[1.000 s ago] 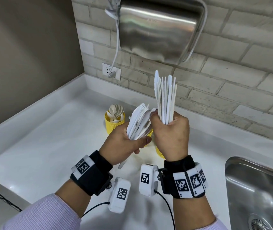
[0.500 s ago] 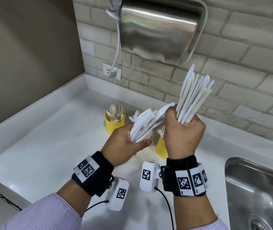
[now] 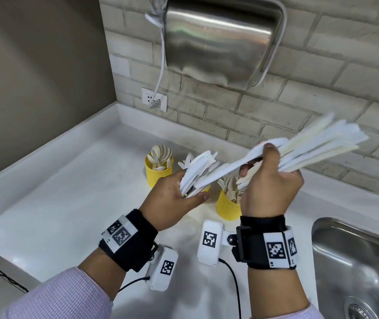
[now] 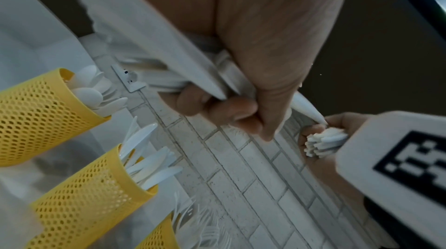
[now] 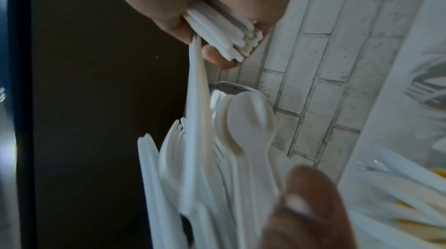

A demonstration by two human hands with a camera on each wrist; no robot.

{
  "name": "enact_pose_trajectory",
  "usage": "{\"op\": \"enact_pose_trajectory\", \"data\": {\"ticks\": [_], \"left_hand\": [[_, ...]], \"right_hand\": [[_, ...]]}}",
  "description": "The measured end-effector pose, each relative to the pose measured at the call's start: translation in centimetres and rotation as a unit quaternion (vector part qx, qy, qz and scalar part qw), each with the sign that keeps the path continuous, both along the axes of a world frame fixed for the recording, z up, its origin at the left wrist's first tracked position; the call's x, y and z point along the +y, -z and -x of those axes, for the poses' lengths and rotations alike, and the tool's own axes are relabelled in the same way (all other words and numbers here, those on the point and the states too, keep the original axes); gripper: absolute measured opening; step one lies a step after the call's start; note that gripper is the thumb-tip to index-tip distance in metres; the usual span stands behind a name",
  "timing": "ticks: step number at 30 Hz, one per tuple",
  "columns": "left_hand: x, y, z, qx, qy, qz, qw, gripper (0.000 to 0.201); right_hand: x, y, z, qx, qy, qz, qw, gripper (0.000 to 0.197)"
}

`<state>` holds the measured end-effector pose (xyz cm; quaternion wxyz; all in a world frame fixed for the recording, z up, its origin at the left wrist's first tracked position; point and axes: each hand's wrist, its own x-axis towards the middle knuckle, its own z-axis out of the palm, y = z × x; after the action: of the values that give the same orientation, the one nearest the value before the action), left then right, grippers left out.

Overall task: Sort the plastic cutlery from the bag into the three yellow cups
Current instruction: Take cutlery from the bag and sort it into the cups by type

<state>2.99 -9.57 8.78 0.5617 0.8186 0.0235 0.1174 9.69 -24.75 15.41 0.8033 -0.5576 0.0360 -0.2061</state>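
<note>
Right hand (image 3: 273, 192) pinches one knife (image 3: 230, 166) lying toward the left hand (image 3: 172, 199), both hands clutching cutlery bundles.

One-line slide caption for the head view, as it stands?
Both hands hold bundles of white plastic cutlery above three yellow cups on a white counter beside a sink.

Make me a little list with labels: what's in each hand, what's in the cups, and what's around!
left hand: grips a mixed cutlery bunch
right hand: grips a knife bunch and pinches one white piece leading to the other bunch
spoon cup: spoons
middle cup: knives
fork cup: forks
nearby: sink, hand dryer
</note>
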Motion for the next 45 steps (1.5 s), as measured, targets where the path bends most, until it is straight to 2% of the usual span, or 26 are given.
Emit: {"op": "enact_pose_trajectory", "data": {"ticks": [3, 6, 9, 10, 12, 16, 18, 21, 24, 27, 31, 34, 38, 40, 45], "left_hand": [[-0.3, -0.4, 0.1, 0.000, 0.020, 0.019, 1.000, 0.019], [-0.5, -0.8, 0.1, 0.010, 0.029, 0.058, 0.998, 0.014], [-0.5, -1.1, 0.1, 0.022, 0.034, 0.084, 0.996, 0.028], [-0.4, -1.1, 0.1, 0.026, 0.038, 0.090, 0.995, 0.031], [-0.4, -1.3, 0.2, 0.029, 0.045, 0.106, 0.993, 0.033], [-0.6, -1.5, 0.3, 0.048, 0.036, 0.115, 0.992, 0.030], [-0.5, -1.5, 0.4, 0.062, 0.025, 0.114, 0.991, 0.039], [-0.5, -1.4, 0.4, 0.077, 0.026, 0.129, 0.988, 0.050], [-0.6, -1.3, 0.2, 0.085, 0.029, 0.200, 0.976, 0.036], [-0.8, -1.1, 0.0, 0.097, 0.030, 0.294, 0.950, 0.018], [-1.0, -0.9, -0.3, 0.099, 0.046, 0.406, 0.908, 0.040], [-1.1, -1.4, -0.5, 0.089, 0.045, 0.459, 0.883, 0.043], [-1.2, -1.8, -0.4, 0.079, 0.059, 0.468, 0.878, 0.034], [-1.2, -1.6, -0.4, 0.082, 0.050, 0.465, 0.880, 0.032], [-1.0, -0.4, -0.9, 0.103, 0.017, 0.449, 0.887, 0.036]], "right_hand": [[-0.8, -0.5, -0.5, 0.023, 0.004, -0.119, 0.993, 0.016], [-1.4, -0.6, -0.9, 0.028, -0.050, -0.241, 0.969, 0.019], [-1.7, -1.0, -0.5, 0.011, -0.089, -0.278, 0.956, 0.014], [-1.7, -1.0, -0.4, 0.006, -0.093, -0.275, 0.957, 0.011], [-1.7, -1.0, -0.2, -0.022, -0.106, -0.256, 0.961, 0.017], [-1.3, -1.2, 0.2, -0.106, -0.135, -0.193, 0.966, 0.019], [-0.9, -1.2, 0.7, -0.128, -0.153, -0.167, 0.966, 0.007], [-0.2, -1.0, 1.3, -0.142, -0.166, -0.120, 0.969, 0.013], [0.3, -0.6, 1.7, -0.167, -0.160, -0.038, 0.972, 0.033], [0.8, -0.4, 2.3, -0.191, -0.159, 0.037, 0.968, 0.026], [1.7, 0.6, 2.8, -0.200, -0.165, 0.109, 0.960, 0.014], [2.4, 2.0, 2.7, -0.180, -0.189, 0.154, 0.953, 0.013], [2.9, 3.7, 2.3, -0.112, -0.208, 0.149, 0.960, 0.015], [2.9, 4.1, 2.2, -0.103, -0.204, 0.153, 0.961, 0.019], [2.6, 4.4, 2.1, -0.110, -0.182, 0.150, 0.966, 0.012]]}}
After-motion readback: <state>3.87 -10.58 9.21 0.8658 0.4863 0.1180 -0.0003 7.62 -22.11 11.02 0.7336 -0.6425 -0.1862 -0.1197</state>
